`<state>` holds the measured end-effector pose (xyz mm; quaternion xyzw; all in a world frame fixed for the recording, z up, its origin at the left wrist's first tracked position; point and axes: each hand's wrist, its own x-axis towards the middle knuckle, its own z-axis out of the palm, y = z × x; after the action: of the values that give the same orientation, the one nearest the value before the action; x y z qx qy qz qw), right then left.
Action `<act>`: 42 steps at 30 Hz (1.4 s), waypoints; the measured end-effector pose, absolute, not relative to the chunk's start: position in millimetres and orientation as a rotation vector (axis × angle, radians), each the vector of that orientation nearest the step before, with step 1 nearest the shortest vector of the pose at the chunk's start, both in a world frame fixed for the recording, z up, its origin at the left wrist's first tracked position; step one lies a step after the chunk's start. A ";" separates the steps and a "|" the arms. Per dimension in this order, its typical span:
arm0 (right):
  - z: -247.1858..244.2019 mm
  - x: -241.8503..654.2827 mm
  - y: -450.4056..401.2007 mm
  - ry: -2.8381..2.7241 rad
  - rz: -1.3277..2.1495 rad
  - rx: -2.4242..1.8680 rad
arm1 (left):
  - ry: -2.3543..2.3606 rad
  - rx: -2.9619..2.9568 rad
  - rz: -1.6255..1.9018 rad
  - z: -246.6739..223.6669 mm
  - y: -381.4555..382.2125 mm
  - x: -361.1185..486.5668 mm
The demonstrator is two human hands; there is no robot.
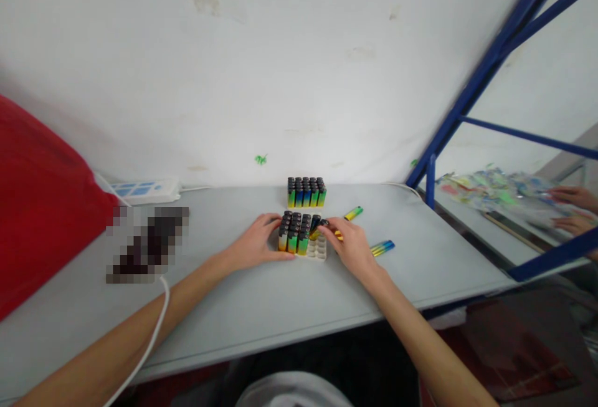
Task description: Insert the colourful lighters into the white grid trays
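A pale tray [317, 252] with round-edged slots stands on the grey table, its left part filled with upright lighters [293, 237] with black tops and yellow-green bodies. My left hand [260, 240] wraps around the tray's left side, thumb in front and fingers behind. Over the right part of the tray, my right hand [348, 242] pinches a lighter [324, 223] by its black top; its body is mostly hidden by the fingers. Several slots in front of it are bare. Loose lighters [383, 247] lie to the right of and partly behind my right hand, with another lighter [354, 213] farther back.
A second block of upright lighters [306, 192] stands behind, near the wall. At left are a power strip [147, 191], a blurred dark object [152, 245], a white cable [161, 313] and red cloth [42, 201]. Past the blue frame [448, 126], another person's hands [574, 207] appear near plastic bags.
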<state>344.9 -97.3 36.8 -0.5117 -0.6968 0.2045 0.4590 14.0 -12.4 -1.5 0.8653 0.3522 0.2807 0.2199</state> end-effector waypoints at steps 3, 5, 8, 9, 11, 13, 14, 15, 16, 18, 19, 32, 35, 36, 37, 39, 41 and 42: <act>45.2 347.0 -92.7 -1.846 0.529 -1.223 | 0.975 2.416 0.772 0.0 -12.6 13.3; 51.4 346.2 -88.6 -1.905 0.507 -1.273 | 0.972 2.430 0.763 0.4 -13.1 13.3; 58.6 342.4 -84.5 -1.908 0.444 -1.376 | 0.978 2.433 0.767 -0.3 -13.6 13.5; 60.5 341.9 -84.4 -1.912 0.447 -1.383 | 0.980 2.434 0.774 -0.9 -13.5 13.5; 63.8 345.2 -86.0 -1.936 0.500 -1.354 | 0.979 2.437 0.787 -2.2 -13.3 13.2; 66.5 357.4 -88.8 -1.939 0.539 -1.324 | 0.976 2.443 0.801 -3.2 -13.3 12.8; 67.5 367.4 -90.0 -1.925 0.529 -1.327 | 0.974 2.446 0.807 -3.4 -13.6 12.7; 68.3 379.6 -90.8 -1.901 0.496 -1.339 | 0.972 2.450 0.810 -3.4 -14.0 12.8; 68.8 393.7 -91.0 -1.876 0.449 -1.359 | 0.970 2.454 0.811 -3.2 -14.6 13.1; 68.8 424.6 -90.2 -1.834 0.365 -1.407 | 0.971 2.464 0.811 -2.3 -16.0 14.1; 68.4 440.0 -89.4 -1.833 0.348 -1.439 | 0.974 2.470 0.813 -1.8 -16.6 14.7; 69.7 501.7 -95.4 -1.902 0.497 -1.561 | 1.023 2.501 0.797 -3.8 -13.1 13.2; 72.7 504.1 -96.6 -1.919 0.491 -1.587 | 1.036 2.498 0.791 -1.4 -13.9 14.7; 73.9 505.7 -97.4 -1.919 0.491 -1.593 | 1.040 2.495 0.791 -0.6 -14.2 15.3; 75.1 507.0 -98.3 -1.916 0.491 -1.594 | 1.045 2.490 0.792 0.1 -14.4 15.9; 76.9 507.0 -99.9 -1.906 0.494 -1.580 | 1.051 2.485 0.780 1.3 -14.4 16.8; 76.9 501.4 -100.4 -1.911 0.531 -1.540 | 1.055 2.489 0.759 2.0 -14.1 17.2; 75.9 496.4 -99.9 -1.923 0.562 -1.510 | 1.056 2.493 0.749 2.1 -13.9 17.2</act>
<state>496.4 -99.9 75.9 -0.5722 -0.7283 0.2128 0.3112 17.2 -13.9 2.1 0.8752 0.3708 0.2631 0.1656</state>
